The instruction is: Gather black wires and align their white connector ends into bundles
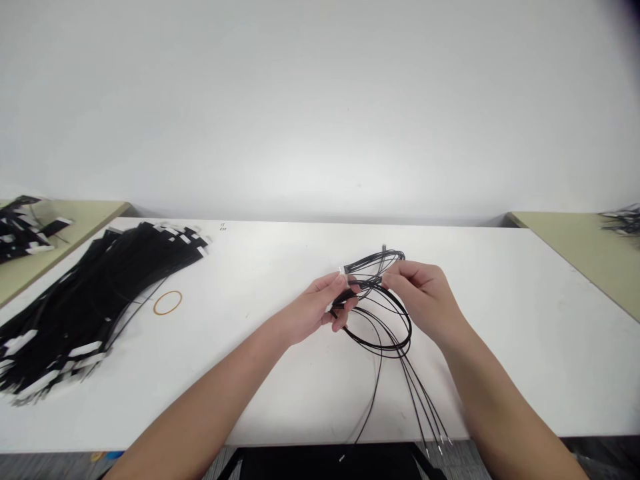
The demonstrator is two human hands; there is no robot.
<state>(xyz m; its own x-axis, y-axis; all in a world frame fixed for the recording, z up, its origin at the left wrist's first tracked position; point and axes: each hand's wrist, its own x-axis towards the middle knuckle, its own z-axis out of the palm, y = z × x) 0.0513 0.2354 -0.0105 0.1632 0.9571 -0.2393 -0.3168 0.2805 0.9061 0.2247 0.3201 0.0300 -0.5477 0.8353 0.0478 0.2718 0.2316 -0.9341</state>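
Above the white surface [280, 267], the black wire bundle [411, 328] is partly gathered into loops, clamped in the fingers of the left hand [323, 301] and pinched by the right hand [425, 290], with several long ends left hanging uncoiled toward the near edge.

The white table [280, 257] bears piled black cables [115, 280] and an orange band [181, 299].

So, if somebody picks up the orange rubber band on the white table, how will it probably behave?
The rubber band is probably very light and floppy, since it is only a thin loop. Lying flat on the white table, it seems unlikely to roll. If pushed, it may slide or bend out of its round shape, as nothing fills the ring.
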